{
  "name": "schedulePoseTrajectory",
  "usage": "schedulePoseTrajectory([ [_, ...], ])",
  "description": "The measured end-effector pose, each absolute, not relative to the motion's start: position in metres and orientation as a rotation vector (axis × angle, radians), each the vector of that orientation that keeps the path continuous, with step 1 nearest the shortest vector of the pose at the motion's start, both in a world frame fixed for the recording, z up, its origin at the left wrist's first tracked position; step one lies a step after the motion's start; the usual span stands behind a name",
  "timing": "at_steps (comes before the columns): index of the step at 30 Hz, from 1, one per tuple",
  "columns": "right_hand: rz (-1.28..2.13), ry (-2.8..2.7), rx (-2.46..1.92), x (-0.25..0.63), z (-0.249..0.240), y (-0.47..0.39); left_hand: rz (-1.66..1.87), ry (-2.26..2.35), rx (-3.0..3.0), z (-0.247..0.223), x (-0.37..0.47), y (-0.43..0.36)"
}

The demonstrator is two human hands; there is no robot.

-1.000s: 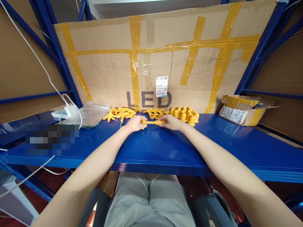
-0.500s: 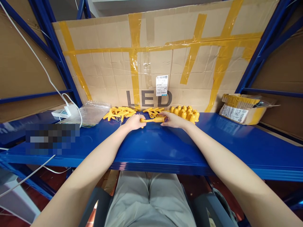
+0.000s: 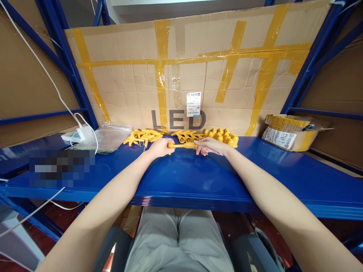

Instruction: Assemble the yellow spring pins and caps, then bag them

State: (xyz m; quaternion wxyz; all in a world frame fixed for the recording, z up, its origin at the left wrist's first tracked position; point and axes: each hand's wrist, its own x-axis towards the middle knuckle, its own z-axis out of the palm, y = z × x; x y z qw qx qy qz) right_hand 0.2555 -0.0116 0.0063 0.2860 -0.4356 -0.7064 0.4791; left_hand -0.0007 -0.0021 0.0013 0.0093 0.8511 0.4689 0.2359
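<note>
A yellow threaded piece (image 3: 181, 145) lies level between my two hands, just above the blue shelf. Its left end is in the closed fingers of my left hand (image 3: 162, 147). My right hand (image 3: 210, 146) has its thumb and fingers closed round the wider right end. Behind my left hand is a pile of yellow T-shaped parts (image 3: 146, 135) with small chains. Several yellow hollow caps (image 3: 222, 135) stand in a group behind my right hand, and a few more yellow parts (image 3: 187, 135) lie between the two groups.
A cardboard sheet (image 3: 127, 87) with yellow tape stands at the back. On the blue shelf (image 3: 181, 177), a white power strip (image 3: 82, 133), plastic bags (image 3: 112, 136) and a blurred dark object (image 3: 62, 166) are at the left. An open carton (image 3: 289, 136) sits at the right.
My right hand's fingers have shifted and curled round the right end of the yellow piece. My left hand stays at the left end. The view has tilted slightly.
</note>
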Motion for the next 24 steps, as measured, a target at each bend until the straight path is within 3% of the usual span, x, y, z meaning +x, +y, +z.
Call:
schedulePoseTrajectory([
  [10, 1.529, -1.735, -1.440, 0.2493, 0.0064, -0.0077, 0.747, 1.453, 2.651, 0.0015, 0.0015, -0.0038],
  [24, 1.562, -1.692, -1.318, 0.2567, 0.0107, -0.0082, 0.774, 1.458, 2.563, 0.0021, -0.0005, 0.0004],
])
